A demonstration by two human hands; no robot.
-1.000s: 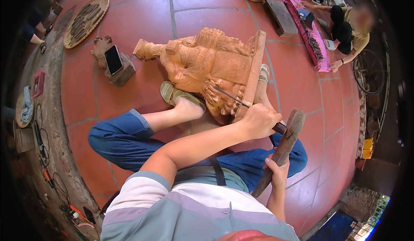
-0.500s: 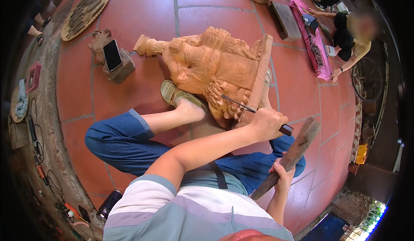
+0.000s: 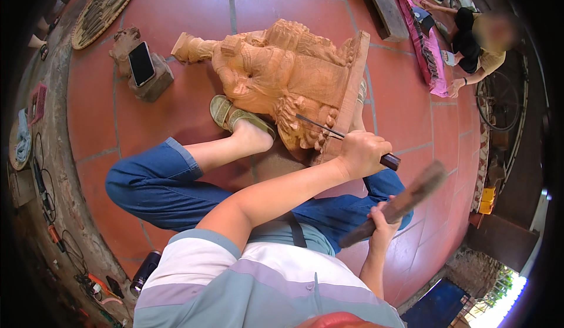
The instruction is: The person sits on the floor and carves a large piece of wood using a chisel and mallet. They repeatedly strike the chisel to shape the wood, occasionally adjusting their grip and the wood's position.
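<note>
A light-brown wooden carving (image 3: 294, 78) lies on its side on the floor between my feet, its flat base to the right. My left hand (image 3: 363, 153) is closed round the dark handle of a chisel (image 3: 322, 126), whose thin blade reaches up and left to the carved lower edge. Whether its tip touches the wood I cannot tell. My right hand (image 3: 385, 222) grips a thick wooden mallet (image 3: 414, 193), shaped like a club. It is tilted, its upper end blurred and just right of the chisel's handle end, with a gap between.
A phone (image 3: 141, 64) leans on a wooden block (image 3: 154, 85) at the left. Behind it lies a round woven tray (image 3: 76, 39) of tools. At far right a person (image 3: 490, 46) crouches by a pink cloth (image 3: 435, 72). A dark wooden block (image 3: 385, 14) lies nearby.
The mallet has swung to a flatter tilt, its upper end moving right. My left hand keeps the chisel at about the same spot on the carving. The whole view has shifted slightly.
</note>
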